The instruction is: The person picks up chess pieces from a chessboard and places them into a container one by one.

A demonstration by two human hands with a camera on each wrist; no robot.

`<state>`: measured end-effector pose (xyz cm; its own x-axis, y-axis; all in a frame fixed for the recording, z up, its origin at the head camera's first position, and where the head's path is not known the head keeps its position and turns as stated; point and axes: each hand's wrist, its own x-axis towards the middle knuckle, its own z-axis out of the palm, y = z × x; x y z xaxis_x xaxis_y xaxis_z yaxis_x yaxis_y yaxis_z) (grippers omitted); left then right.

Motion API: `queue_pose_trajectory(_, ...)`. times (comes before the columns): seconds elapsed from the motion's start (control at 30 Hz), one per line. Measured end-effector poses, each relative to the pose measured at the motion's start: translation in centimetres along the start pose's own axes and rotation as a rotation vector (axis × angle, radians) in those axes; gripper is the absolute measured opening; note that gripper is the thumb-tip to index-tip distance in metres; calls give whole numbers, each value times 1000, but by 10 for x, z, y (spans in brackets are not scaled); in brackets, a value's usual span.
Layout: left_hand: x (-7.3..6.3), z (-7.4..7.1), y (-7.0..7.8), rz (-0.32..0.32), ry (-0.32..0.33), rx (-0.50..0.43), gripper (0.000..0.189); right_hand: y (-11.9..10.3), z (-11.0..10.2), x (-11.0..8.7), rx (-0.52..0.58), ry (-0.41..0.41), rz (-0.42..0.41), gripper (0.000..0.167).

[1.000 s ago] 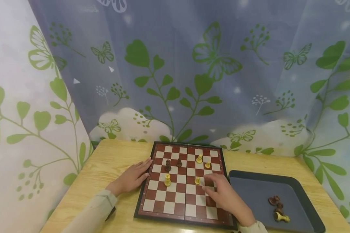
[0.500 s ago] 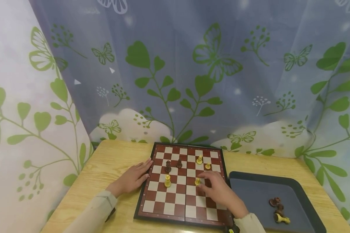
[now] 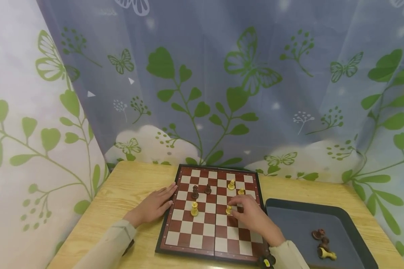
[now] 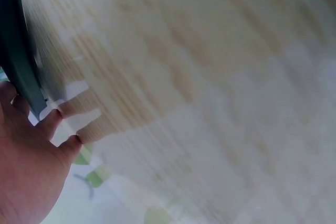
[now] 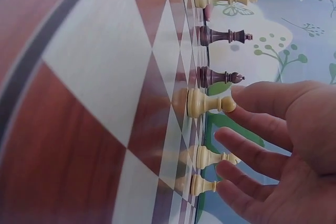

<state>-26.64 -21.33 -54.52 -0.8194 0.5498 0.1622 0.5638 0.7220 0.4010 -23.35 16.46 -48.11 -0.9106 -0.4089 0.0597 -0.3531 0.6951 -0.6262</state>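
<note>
On the red-and-white chessboard [image 3: 192, 239], a cream pawn [image 3: 228, 210] stands upright between the thumb and index finger of my right hand [image 3: 252, 216]. Seen in the right wrist view, both fingertips are at the round head of the pawn [image 5: 198, 103], its base on the board, the other fingers spread. My left hand [image 3: 151, 205] lies with straight fingers on the table, fingertips along the board's left edge; the left wrist view shows the hand [image 4: 31, 156] beside that dark edge. A cream king [image 3: 194, 209], a dark king [image 3: 195, 192] and a dark bishop [image 3: 207, 189] stand on the left half.
Two other cream pieces, a taller one [image 3: 231, 184] and a small one [image 3: 241, 191], stand beyond my right hand. Right of the board, a dark tray [image 3: 289, 209] holds a few tipped pieces, including a cream one [image 3: 327, 254]. A patterned curtain [image 3: 202, 93] hangs behind the wooden table [image 3: 138, 175].
My right hand has moved left to the cream pawn, and its thumb and index finger have come together at the pawn's head. The left hand stays by the board's edge.
</note>
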Motion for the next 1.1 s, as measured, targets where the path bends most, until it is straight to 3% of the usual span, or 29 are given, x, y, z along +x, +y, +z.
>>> queue_pose_trajectory(0.23, 1, 1, 0, 1, -8, 17, 57, 2, -1, 5, -44, -18, -69, 13)
queue_pose_trajectory(0.37, 3, 3, -1, 16, 7, 12, 57, 4, -1, 6, -46, -21, -93, 4)
queue_pose_trajectory(0.87, 3, -4, 4, 3, -27, 22, 56, -8, -10, 1, -23, 92, -26, 12)
queue_pose_trajectory(1.1, 2, 0, 0, 16, -2, 25, 56, -8, -12, -4, -16, 142, -35, 10)
